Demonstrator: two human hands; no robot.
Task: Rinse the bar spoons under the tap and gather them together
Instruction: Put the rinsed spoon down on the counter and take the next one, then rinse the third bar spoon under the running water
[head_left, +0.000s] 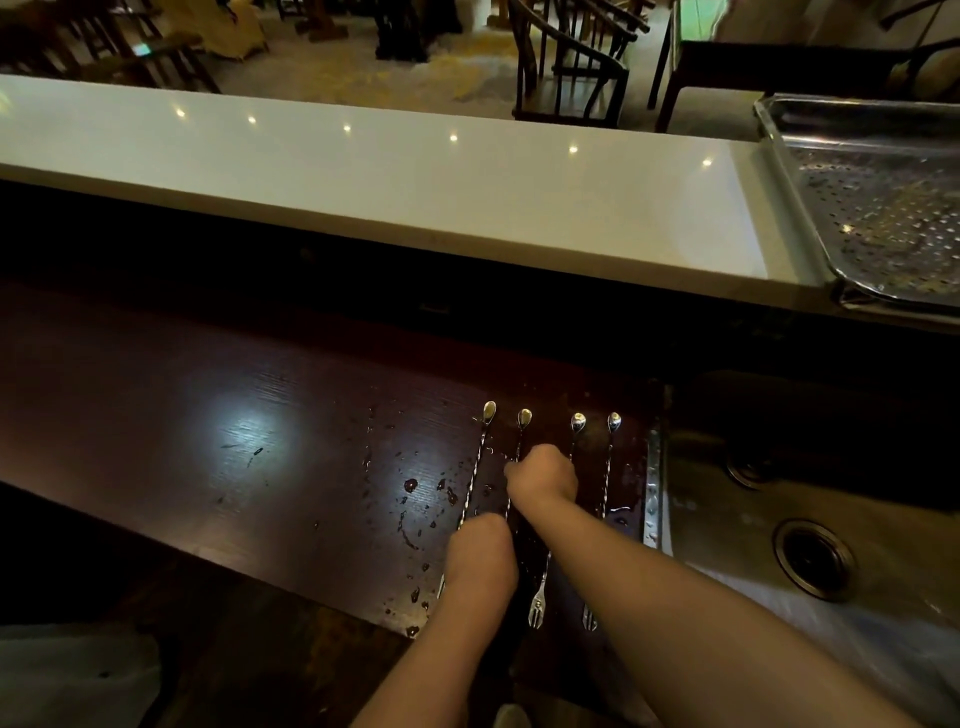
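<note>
We stand behind a dark wooden counter (218, 415) dotted with water drops, a white bar top (363, 171) beyond it and a steel sink (779, 519) at our right. Four bar spoons (524, 418) lie on the wet wood just left of the sink, side by side and apart, bowls away from us, forked ends toward us. Our right hand (543, 475) curls over the second and third stems, our left hand (480, 551) over the near part of the first two; we cannot tell whether either truly pinches a stem. To gather them well, we judge it best to slide the stems together flat, then lift them as one bunch. They are thin, twisted, shiny and wet, likely slippery.
</note>
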